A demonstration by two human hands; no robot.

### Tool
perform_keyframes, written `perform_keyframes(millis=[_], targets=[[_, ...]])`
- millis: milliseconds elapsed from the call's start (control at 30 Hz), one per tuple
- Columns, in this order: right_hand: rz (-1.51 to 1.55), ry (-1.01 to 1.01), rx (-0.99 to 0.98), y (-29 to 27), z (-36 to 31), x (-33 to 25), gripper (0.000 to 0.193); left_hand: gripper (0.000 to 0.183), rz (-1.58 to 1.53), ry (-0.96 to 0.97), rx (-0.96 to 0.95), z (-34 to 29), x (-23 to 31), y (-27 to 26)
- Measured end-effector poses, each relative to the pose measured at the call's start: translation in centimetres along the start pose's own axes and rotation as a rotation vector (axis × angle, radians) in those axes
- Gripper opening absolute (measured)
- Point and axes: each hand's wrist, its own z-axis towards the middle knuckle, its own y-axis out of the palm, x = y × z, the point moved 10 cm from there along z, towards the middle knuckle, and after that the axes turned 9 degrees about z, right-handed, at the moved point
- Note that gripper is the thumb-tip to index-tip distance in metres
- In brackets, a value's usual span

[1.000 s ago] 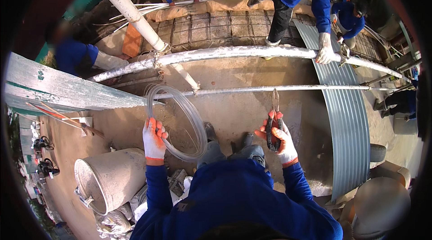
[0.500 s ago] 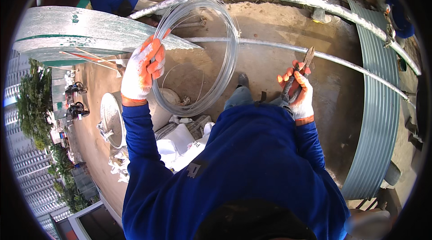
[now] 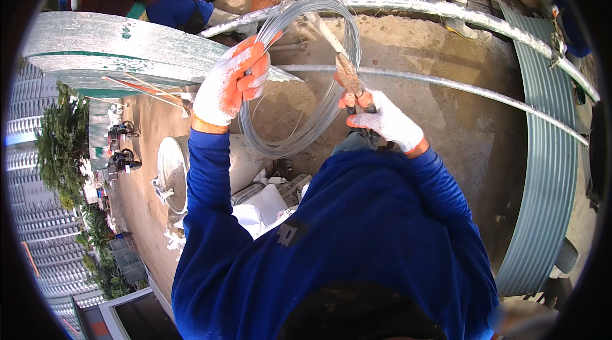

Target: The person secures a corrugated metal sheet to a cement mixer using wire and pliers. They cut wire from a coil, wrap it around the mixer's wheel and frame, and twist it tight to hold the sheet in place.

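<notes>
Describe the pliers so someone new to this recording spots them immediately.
Below the thick pale pipe crossing the upper picture, the left hand holds a wire coil. At the coil's right side in view, the right hand grips the pliers: their rusty-brown head stands out from the thin silvery loops.

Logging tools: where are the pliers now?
Head view, upper half, right of centre: the pliers are in the right hand, by the right edge of the wire coil.

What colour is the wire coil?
The wire coil is silvery grey; the head view shows it best.
</notes>
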Motion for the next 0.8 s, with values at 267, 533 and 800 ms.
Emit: perform_keyframes(millis=[267,533,800], targets=[[-0.106,-0.038,-0.034,1.0,4.2,1.0,0.025,0.058,0.141,-0.051,0.031,1.1,-0.4,-0.8],[0.259,-0.210,0.304,-9.1,-1.6,-2.1,0.026,0.056,-0.148,0.045,-0.038,1.8,-1.7,-3.6],[0.107,-0.171,0.227,-7.2,-1.2,-1.4,0.026,0.057,-0.110,0.020,-0.061,3.2,-1.1,-1.0]])
